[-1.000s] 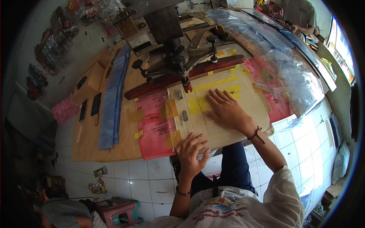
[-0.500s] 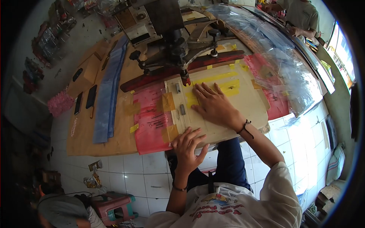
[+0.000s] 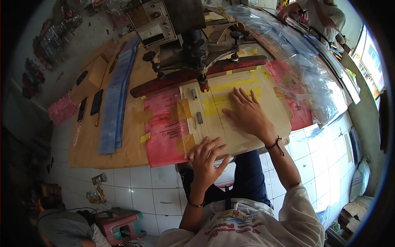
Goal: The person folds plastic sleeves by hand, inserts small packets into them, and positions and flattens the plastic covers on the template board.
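Observation:
My right hand lies spread on a pale board marked with yellow tape strips. At the board's lower left edge rests my left hand, its fingers apart and holding nothing. Two small grey metal pieces sit on the board's left side, the lower one above my left hand. Red plastic sheet borders the board on the left. Over the board's far edge hangs a machine head with a red tip, in front of a long dark red bar.
Blue folded strips, a phone and a cardboard box are on the table's left. Clear plastic sheets cover the right. A person stands at the back right; another person is at the lower left.
My right hand slid left over the board, then back to the right, fingers still spread. My left hand stayed at the edge. The person at the back right moved their arms.

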